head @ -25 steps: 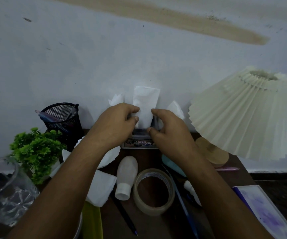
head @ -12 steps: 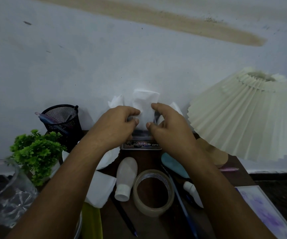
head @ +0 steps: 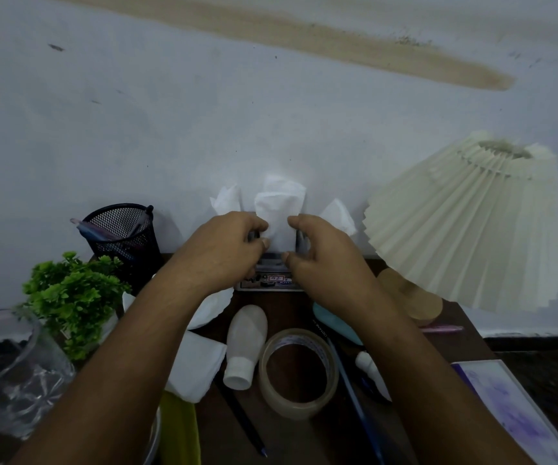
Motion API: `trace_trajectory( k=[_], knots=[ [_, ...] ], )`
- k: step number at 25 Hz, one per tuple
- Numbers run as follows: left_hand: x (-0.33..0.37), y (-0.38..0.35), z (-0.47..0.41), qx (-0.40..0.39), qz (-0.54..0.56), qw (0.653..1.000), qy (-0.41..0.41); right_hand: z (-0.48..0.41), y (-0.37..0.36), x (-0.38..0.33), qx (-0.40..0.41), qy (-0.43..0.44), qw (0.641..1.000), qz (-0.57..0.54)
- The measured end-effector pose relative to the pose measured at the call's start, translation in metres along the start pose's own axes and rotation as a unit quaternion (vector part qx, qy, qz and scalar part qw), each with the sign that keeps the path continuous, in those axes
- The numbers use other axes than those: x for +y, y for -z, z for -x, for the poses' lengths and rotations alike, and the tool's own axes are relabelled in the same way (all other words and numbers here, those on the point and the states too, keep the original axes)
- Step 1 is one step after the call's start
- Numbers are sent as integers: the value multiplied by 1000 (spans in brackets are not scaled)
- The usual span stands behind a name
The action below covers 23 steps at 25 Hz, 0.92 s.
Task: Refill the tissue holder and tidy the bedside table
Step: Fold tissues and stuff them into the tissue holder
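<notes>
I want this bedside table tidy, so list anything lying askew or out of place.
The white bottle lies on its side beside the tape roll. A folded tissue and a dark pen lie loose on the table. The lampshade looks tilted. The left hand and right hand pinch the upright tissue.

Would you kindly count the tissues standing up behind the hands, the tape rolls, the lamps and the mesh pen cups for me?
Upright tissues: 3
Tape rolls: 1
Lamps: 1
Mesh pen cups: 1
Total: 6
</notes>
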State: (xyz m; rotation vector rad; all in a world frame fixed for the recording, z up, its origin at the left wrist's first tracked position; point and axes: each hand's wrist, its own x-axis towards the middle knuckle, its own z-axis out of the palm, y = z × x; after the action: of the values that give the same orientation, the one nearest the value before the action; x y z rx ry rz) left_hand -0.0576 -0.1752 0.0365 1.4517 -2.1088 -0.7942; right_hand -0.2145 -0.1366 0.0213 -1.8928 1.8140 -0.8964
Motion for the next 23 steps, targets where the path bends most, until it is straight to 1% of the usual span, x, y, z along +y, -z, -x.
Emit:
trace_trajectory(
  k=[3, 7, 11, 14, 17, 19, 21, 23],
  knots=[
    [2, 0, 2, 2, 14, 1000, -1, 2, 1, 0, -19, 6, 1000, 7],
    [4, 6, 5, 20, 11, 1000, -8, 5, 12, -3, 11, -1, 1000, 9],
    [5, 21, 20, 36, 50, 998, -2, 11, 15, -4, 66, 17, 998, -9],
    [1, 32, 36, 47, 65, 997, 2, 18, 13, -9, 63, 36, 997, -31],
    [-8, 40, 51, 38, 42, 998, 16, 32, 3, -16, 5, 42, 998, -39],
    [-15, 44, 61, 30, 22, 999, 27, 43, -10, -24, -69, 60, 995, -30],
    [-22, 48, 69, 25, 0, 999, 39, 52, -25, -32, -147, 79, 986, 10],
    [-26, 52, 78, 23, -19, 998, 48, 64, -40, -41, -191, 104, 974, 58]
  ],
)
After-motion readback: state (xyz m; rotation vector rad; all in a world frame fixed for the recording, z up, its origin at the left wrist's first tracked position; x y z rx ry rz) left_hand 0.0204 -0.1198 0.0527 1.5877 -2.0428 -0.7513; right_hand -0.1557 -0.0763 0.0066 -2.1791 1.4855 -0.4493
